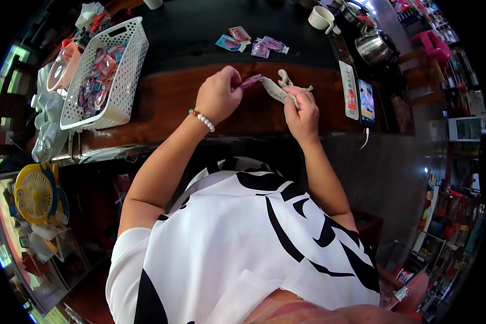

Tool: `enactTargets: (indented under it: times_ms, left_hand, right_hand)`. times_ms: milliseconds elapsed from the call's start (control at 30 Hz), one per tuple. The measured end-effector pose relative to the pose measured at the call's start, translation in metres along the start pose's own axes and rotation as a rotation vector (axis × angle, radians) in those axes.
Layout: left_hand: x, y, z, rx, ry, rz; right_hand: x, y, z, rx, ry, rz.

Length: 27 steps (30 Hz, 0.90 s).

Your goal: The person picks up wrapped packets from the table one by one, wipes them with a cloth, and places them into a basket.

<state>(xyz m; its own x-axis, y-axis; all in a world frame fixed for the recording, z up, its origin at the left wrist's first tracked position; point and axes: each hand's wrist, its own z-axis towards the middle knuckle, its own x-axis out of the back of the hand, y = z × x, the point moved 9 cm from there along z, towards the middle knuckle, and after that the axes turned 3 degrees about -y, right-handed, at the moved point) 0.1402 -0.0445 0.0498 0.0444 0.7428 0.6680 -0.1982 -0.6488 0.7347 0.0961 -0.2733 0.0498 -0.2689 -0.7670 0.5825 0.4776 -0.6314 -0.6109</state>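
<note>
My left hand [220, 96], with a beaded bracelet [202, 120] on its wrist, is closed on one end of a small purple packet [251, 81]. The packet's far end points right and meets the tip of a greyish cloth [274, 90]. That cloth is bunched in my right hand [303, 114], thumb and fingers closed around it. Both hands are over the front of the brown wooden table [167, 92]. Farther back, beyond my hands, lie several similar packets: an orange-pink one [240, 34], a blue one [228, 42] and purple ones [274, 44].
At the left stands a white perforated basket [125, 89] filled with colourful packets [105, 67]. A phone [366, 100] with a lit screen lies at the right beside a white printed strip [348, 89]. Behind them are a white cup [321, 19] and a metal kettle [375, 47].
</note>
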Motion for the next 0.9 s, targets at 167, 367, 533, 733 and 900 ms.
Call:
enactTargets:
  times_ms: [167,367,533,733,900]
  left_hand:
    - [0.018,0.031,-0.031,-0.431,0.247,0.194]
    - [0.001,0.022,-0.085,-0.476,0.101,0.201]
    - [0.002,0.015,-0.100,-0.492,0.144,0.220]
    - [0.001,0.009,-0.094,-0.422,0.098,0.157]
    - [0.007,0.011,-0.095,-0.472,0.169,0.079]
  right_hand:
    - [0.005,0.009,-0.002,-0.099,0.038,0.089]
    - [0.000,0.030,-0.007,-0.208,0.016,0.177]
    - [-0.027,-0.020,0.002,-0.153,-0.140,0.240]
    - [-0.071,-0.074,-0.002,0.306,-0.276,-0.077]
    - [-0.071,-0.060,0.012,0.196,-0.178,-0.149]
